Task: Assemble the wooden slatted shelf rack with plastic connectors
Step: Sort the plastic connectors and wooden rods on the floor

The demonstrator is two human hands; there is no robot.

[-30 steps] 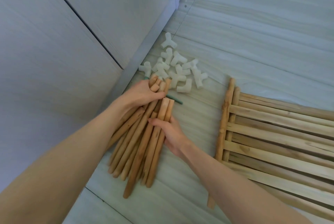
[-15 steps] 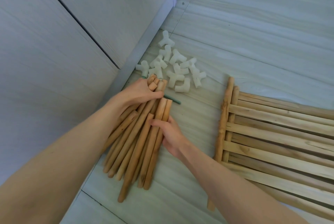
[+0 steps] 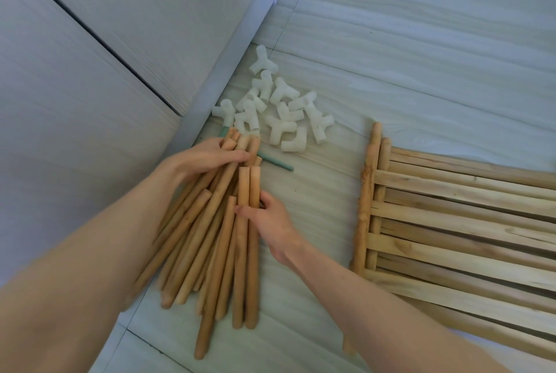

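— Which step are we on?

— Sorting, I'd say. My right hand (image 3: 267, 219) pinches two round tan wooden dowels (image 3: 249, 240) at the edge of the dowel pile (image 3: 192, 240) on the floor; my left hand (image 3: 207, 156) lies fingers-flat across the pile's far ends.

— Next?

— Lift the pair clear, towards the white plastic connectors (image 3: 276, 108). The stacked wooden slatted panels (image 3: 457, 222) lie well apart, rightward.

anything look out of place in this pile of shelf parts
One green stick lies under the top of the wooden dowels, below the white connectors. It is the only green piece and thinner than the dowels; what it is, I can't tell.
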